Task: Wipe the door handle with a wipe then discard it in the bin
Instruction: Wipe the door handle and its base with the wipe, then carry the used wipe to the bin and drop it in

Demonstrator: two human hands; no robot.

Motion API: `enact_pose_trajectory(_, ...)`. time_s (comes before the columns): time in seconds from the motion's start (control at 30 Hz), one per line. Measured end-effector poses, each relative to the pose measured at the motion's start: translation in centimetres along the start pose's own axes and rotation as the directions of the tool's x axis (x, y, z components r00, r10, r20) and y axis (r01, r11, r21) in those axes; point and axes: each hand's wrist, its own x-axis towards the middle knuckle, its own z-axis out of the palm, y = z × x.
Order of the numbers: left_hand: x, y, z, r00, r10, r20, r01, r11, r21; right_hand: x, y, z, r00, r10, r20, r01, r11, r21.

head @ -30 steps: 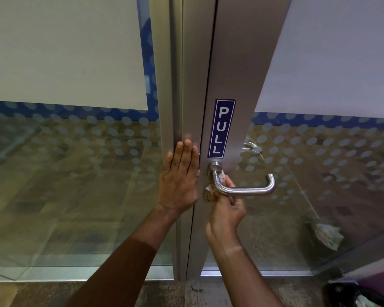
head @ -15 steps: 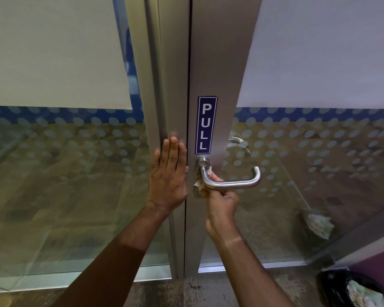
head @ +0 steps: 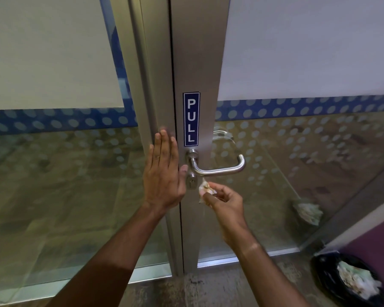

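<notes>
A silver lever door handle (head: 220, 169) sticks out of the metal door stile under a blue PULL sign (head: 191, 119). My left hand (head: 163, 173) lies flat on the door frame just left of the handle, fingers straight and together. My right hand (head: 225, 199) is below the handle, apart from it, pinching a crumpled white wipe (head: 205, 189) between its fingertips. At the bottom right stands a bin with a black liner (head: 324, 273), holding crumpled paper.
Glass panels with a blue dotted band flank the stile, the left one (head: 53, 173) fixed. A keyhole cylinder (head: 192, 181) sits beneath the handle's base. A purple wall (head: 372, 240) rises behind the bin. The bin's reflection (head: 307, 212) shows in the right glass.
My right hand has come off the handle and dropped below it with the wipe. My left hand stays flat on the frame. The view has shifted, showing more of the bin.
</notes>
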Motion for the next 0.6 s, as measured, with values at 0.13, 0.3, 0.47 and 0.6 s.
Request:
enact_pose_trajectory(0.13,-0.4,2.3,-0.7,0.998,0.061,-0.002,-0.061,0.995,-0.073,-0.5,-0.8,-2.5,0.987,-0.122,-0.103,0.107,0.984,-0.141)
enact_pose_trajectory(0.3,-0.5,6.3,-0.1,0.984,0.179,-0.023,-0.18,0.968,-0.177,-1.2,-2.5,-5.7,0.926,-0.326,-0.191,0.273,0.927,-0.257)
enact_pose_trajectory(0.47,-1.3,11.6,1.6,0.961,0.274,0.035,-0.255,0.929,-0.27,-2.5,-4.3,-10.8,0.821,-0.498,-0.279,0.35,0.825,-0.445)
enact_pose_trajectory(0.6,-1.8,15.7,2.9,0.938,0.337,0.076,-0.291,0.889,-0.353,-4.2,-5.8,-15.3,0.756,-0.567,-0.327,0.327,0.76,-0.562)
